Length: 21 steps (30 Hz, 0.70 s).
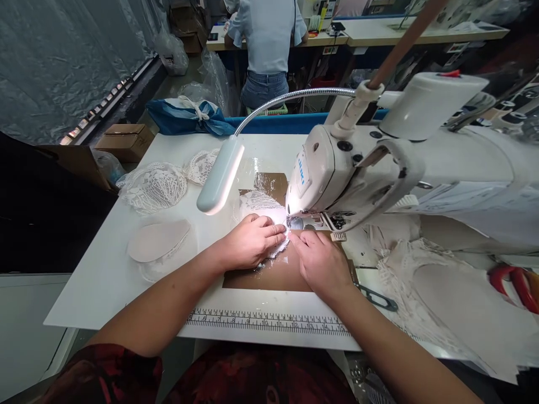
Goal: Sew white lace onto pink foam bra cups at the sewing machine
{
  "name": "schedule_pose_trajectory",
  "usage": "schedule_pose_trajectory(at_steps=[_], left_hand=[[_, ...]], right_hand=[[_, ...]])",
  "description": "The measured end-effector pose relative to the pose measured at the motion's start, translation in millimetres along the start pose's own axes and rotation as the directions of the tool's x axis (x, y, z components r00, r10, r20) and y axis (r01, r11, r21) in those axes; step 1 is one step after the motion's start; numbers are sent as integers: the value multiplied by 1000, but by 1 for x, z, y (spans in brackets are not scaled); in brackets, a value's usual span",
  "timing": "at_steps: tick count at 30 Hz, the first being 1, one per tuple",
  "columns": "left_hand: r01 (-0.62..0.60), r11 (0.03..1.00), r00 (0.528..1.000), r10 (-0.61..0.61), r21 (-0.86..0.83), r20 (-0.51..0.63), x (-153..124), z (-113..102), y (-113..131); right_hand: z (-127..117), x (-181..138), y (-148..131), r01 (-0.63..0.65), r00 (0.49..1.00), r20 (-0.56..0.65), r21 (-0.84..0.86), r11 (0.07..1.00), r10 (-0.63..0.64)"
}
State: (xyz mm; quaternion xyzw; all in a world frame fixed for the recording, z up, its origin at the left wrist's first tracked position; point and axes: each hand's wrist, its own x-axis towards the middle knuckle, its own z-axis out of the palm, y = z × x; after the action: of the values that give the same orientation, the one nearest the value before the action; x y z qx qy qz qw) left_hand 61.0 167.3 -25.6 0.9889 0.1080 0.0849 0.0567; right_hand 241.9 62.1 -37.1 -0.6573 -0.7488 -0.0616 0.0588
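Both hands, left (252,241) and right (320,261), flat, fingers spread on white lace piece (257,202) under sewing machine (337,168).

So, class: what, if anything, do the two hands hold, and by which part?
Both the left hand and the right hand press flat on the white lace piece, at its near edge beside the needle; neither grips it.

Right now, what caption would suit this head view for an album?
Both hands, left and right, press white lace flat under a sewing machine beside a lamp.
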Motion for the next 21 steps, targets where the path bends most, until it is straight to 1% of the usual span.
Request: schedule_pose_trajectory(at_steps=[3,7,14,18,21], left_hand=[[23,1000,1000,-23,-15,-11,0,0,0],[31,997,999,-34,-66,-42,0,1,-2],[-25,983,996,10,-180,-83,-2,-1,-6],[-47,979,994,27,-198,-106,-1,-3,-7],[-69,980,992,48,-188,-115,-2,-2,-6]], right_hand=[[1,3,0,-25,1000,16,11,1000,25],[2,3,4,-31,999,-12,42,999,31],[-1,-3,12,85,996,-37,233,969,-79],[0,-5,13,166,986,-57,261,951,-157],[1,-7,14,188,982,-71,271,944,-175]])
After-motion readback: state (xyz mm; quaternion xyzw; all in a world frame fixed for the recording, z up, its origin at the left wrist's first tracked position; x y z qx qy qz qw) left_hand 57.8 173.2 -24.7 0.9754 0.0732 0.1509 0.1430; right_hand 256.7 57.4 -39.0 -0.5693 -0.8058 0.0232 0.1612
